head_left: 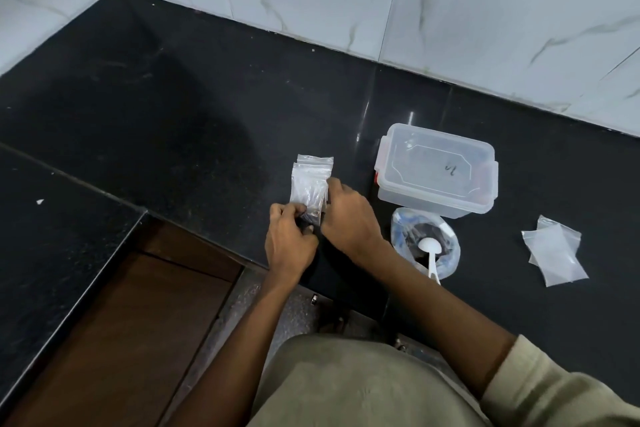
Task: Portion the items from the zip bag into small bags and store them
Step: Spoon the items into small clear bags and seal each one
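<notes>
my left hand (290, 240) and right hand (348, 217) pinch a filled small bag (309, 188) on the desk (173, 114); i judge sealing comes next, then the box (437, 170).

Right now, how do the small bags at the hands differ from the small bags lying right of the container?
The small bags at the hands are held by the left hand and right hand, with dark contents at the bottom; the loose small bags lie untouched and look empty. The held ones sit left of the lidded plastic container; the loose ones sit right of it. Both sets are clear zip bags on the black counter.
</notes>
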A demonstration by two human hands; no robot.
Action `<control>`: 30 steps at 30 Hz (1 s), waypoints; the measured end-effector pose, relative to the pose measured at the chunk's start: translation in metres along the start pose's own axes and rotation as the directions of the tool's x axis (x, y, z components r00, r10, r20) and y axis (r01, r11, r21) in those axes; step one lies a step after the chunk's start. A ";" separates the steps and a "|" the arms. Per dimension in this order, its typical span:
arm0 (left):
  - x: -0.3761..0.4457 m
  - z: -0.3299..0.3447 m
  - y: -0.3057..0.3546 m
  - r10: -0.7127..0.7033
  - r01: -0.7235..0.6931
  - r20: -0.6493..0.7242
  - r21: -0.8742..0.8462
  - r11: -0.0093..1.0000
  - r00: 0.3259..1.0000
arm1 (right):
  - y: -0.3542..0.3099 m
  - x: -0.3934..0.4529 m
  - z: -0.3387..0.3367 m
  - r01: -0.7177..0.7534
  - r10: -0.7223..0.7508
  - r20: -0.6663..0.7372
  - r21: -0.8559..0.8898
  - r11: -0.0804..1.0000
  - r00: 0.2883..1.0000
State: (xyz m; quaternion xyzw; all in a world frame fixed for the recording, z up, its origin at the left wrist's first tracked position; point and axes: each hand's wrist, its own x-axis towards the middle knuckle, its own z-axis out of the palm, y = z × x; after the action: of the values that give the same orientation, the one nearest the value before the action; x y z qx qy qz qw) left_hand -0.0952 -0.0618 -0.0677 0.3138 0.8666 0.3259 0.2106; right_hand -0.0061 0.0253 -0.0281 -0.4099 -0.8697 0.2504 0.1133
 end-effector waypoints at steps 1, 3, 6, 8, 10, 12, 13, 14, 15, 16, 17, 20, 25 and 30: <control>-0.001 0.001 0.001 -0.002 0.002 -0.008 0.002 1.000 1.000 | 0.004 -0.007 -0.001 0.006 -0.006 -0.005 0.007 1.000 1.000; -0.005 0.003 0.005 0.005 -0.006 -0.037 -0.007 1.000 0.999 | 0.015 -0.021 -0.005 0.012 -0.012 -0.018 0.008 1.000 1.000; -0.014 0.011 0.017 0.105 -0.110 -0.076 -0.063 0.992 0.992 | 0.035 -0.039 -0.016 0.029 -0.027 -0.079 0.029 0.999 0.997; -0.022 0.021 0.027 0.249 -0.256 -0.068 -0.131 0.958 0.966 | 0.048 -0.050 -0.027 0.039 -0.033 -0.114 0.058 0.998 0.993; -0.031 0.030 0.041 0.390 -0.389 -0.035 -0.187 0.902 0.920 | 0.060 -0.062 -0.041 0.037 -0.022 -0.178 0.080 0.996 0.984; -0.041 0.042 0.059 0.495 -0.478 0.017 -0.238 0.846 0.869 | 0.076 -0.075 -0.057 0.030 -0.004 -0.283 0.087 0.996 0.959; -0.047 0.049 0.069 0.535 -0.507 0.043 -0.264 0.821 0.844 | 0.087 -0.082 -0.065 0.016 0.019 -0.353 0.095 0.995 0.935; -0.050 0.055 0.076 0.560 -0.524 0.067 -0.277 0.805 0.826 | 0.097 -0.087 -0.072 -0.010 0.054 -0.423 0.106 0.994 0.905; -0.054 0.062 0.082 0.573 -0.530 0.096 -0.282 0.800 0.814 | 0.110 -0.091 -0.078 -0.057 0.098 -0.490 0.099 0.993 0.866; -0.057 0.069 0.089 0.579 -0.531 0.131 -0.277 0.801 0.805 | 0.124 -0.097 -0.085 -0.139 0.161 -0.541 0.081 0.987 0.826; -0.059 0.074 0.093 0.578 -0.530 0.160 -0.264 0.806 0.800 | 0.139 -0.102 -0.092 -0.244 0.240 -0.563 0.070 0.967 0.791; -0.064 0.085 0.101 0.576 -0.529 0.217 -0.238 0.815 0.788 | 0.182 -0.115 -0.109 -0.553 0.496 -0.510 0.048 0.832 0.702; -0.068 0.091 0.102 0.559 -0.516 0.225 -0.224 0.827 0.798 | 0.235 -0.130 -0.115 -0.772 0.689 -0.363 -0.174 0.611 0.627; -0.070 0.093 0.104 0.541 -0.499 0.239 -0.216 0.839 0.806 | 0.249 -0.133 -0.105 -0.761 0.650 -0.437 -0.138 0.634 0.621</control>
State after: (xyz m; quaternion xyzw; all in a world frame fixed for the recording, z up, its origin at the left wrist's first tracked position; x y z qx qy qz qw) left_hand 0.0502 -0.0076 -0.0488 0.5680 0.6808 0.3825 0.2600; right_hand 0.2844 0.0928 -0.0694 -0.7716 -0.6271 0.0581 0.0895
